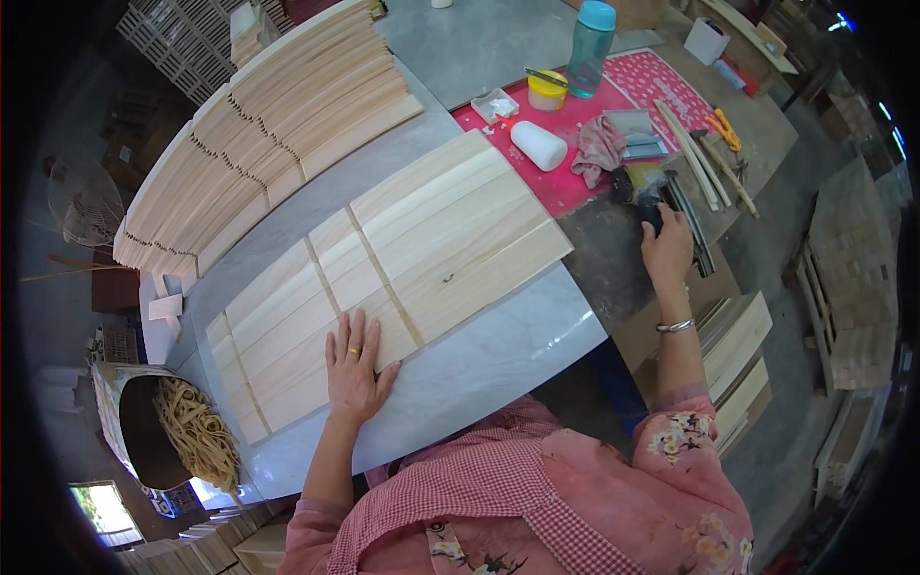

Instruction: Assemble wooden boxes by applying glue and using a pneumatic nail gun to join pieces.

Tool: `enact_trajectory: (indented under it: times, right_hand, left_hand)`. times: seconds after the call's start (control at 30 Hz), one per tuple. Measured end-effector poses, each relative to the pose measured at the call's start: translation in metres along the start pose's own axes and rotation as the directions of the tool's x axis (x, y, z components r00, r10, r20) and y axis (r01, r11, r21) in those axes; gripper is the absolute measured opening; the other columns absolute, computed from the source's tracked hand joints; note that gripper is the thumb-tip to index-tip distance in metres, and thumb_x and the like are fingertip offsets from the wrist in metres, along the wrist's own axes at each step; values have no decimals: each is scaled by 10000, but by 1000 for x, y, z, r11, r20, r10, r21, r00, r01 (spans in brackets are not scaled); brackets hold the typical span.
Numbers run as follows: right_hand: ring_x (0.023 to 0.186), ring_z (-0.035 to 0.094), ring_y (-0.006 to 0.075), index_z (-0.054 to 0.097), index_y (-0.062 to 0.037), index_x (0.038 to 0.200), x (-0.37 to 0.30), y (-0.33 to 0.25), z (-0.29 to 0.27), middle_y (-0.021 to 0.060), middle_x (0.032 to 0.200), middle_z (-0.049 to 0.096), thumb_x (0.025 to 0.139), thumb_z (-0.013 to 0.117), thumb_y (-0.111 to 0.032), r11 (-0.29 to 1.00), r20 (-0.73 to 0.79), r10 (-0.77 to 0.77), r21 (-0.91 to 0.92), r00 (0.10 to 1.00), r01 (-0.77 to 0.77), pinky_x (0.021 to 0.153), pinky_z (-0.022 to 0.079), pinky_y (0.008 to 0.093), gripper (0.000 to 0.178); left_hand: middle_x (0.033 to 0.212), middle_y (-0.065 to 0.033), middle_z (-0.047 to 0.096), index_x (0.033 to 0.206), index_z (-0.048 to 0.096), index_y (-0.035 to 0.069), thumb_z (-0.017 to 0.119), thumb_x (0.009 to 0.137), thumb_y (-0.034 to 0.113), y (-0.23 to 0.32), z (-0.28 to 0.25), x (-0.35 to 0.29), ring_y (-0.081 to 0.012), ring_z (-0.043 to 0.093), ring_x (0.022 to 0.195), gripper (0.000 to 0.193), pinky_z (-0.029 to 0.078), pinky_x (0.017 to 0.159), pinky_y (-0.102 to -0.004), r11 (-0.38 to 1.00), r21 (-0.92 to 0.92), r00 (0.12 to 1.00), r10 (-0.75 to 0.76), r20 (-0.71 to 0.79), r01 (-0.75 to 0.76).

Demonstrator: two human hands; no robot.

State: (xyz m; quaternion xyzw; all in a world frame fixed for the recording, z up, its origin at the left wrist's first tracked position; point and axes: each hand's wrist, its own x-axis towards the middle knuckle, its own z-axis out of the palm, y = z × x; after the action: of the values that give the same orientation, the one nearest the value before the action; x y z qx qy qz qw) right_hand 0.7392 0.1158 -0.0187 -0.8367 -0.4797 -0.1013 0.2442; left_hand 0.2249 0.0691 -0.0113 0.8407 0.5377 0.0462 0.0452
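A pale panel of joined wooden boards (pixel 450 240), crossed by darker strips, lies slantwise on the grey marbled table. My left hand (pixel 356 369) rests flat on its near edge, fingers spread and a ring on one finger. To the right, my right hand (pixel 668 244) has its fingers curled around the dark end of a long black-and-silver tool (pixel 704 251); its exact kind is hard to make out. A small dark mark shows on the panel's right part.
A tall stack of similar panels (pixel 287 125) stands at the far left. On a pink mat (pixel 565 196) are a white glue bottle (pixel 539 146), a yellow-lidded jar (pixel 547 89), a teal water bottle (pixel 589 53) and a rag (pixel 599 149). Thin sticks (pixel 685 153) and yellow-handled pliers (pixel 725 130) lie right.
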Motion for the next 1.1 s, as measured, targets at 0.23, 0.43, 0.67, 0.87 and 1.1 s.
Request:
enact_trajectory:
  times: [0.23,0.43,0.67,0.87,1.1]
  right_hand:
    - [1118,575,370,599,-52,1302,56,-102,52,166,1214,616,868,711,-201,831,-184,-361,381,914,405,975,478,420,473]
    - [1075,623,353,594,-13,1302,81,-159,90,202,1232,637,847,765,-353,976,253,-162,185,954,117,960,496,434,593]
    - [916,669,322,592,-3,1212,19,-186,20,187,1077,682,882,748,-344,618,86,-47,785,995,-39,817,539,419,499]
    - [1027,620,326,594,6,1220,-91,-222,-3,165,1147,653,950,588,-129,220,41,-685,963,728,153,949,480,400,302]
    - [1104,618,392,641,-55,1244,115,-97,67,241,1280,605,792,770,-242,936,188,-254,-200,949,290,947,512,479,506]
  left_hand:
    - [1681,-141,253,1554,407,72,583,948,463,0,-2,2,-375,168,1563,743,153,1230,-535,1000,-9,1000,8,-26,-9]
    - [1679,-145,256,1550,410,64,577,949,464,-1,-1,2,-380,169,1561,741,140,1231,-541,1000,-26,1000,-2,-16,2]
    - [1625,-179,333,1516,437,35,632,951,380,27,-17,28,-343,295,1507,690,245,1203,-484,840,-543,988,-103,-113,26]
    - [1421,-194,528,1426,468,-11,648,953,337,102,-46,94,-275,522,1312,614,420,1074,-404,-267,-958,947,-268,179,105]
    - [1115,-143,665,1290,522,-11,691,918,263,97,-47,67,-203,655,1012,492,519,877,-321,-242,-927,924,-184,334,287]
